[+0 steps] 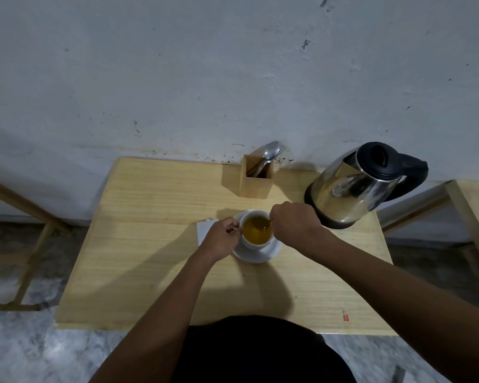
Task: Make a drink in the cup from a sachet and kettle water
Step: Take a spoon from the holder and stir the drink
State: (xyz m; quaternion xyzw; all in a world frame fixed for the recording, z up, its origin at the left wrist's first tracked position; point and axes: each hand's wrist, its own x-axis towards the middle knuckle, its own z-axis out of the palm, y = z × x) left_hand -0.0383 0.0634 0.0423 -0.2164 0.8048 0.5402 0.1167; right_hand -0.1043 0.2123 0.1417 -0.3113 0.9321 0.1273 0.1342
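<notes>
A white cup (256, 244) holds amber liquid (256, 230) and stands on a white saucer (260, 254) in the middle of the wooden table (155, 244). My left hand (221, 240) grips the cup's handle on its left side. My right hand (293, 223) is closed over the cup's right rim, pinching a thin spoon whose tip dips into the liquid. A white sachet (203, 230) lies flat just left of the saucer, partly hidden by my left hand. The steel kettle (354, 186) with a black lid and handle stands at the back right.
A wooden cutlery holder (256, 181) with spoons and a fork stands behind the cup near the wall. A second table (473, 211) edges in at the right. A wooden frame (31, 217) leans at the left. A small red mark (345, 317) sits near the table's front edge.
</notes>
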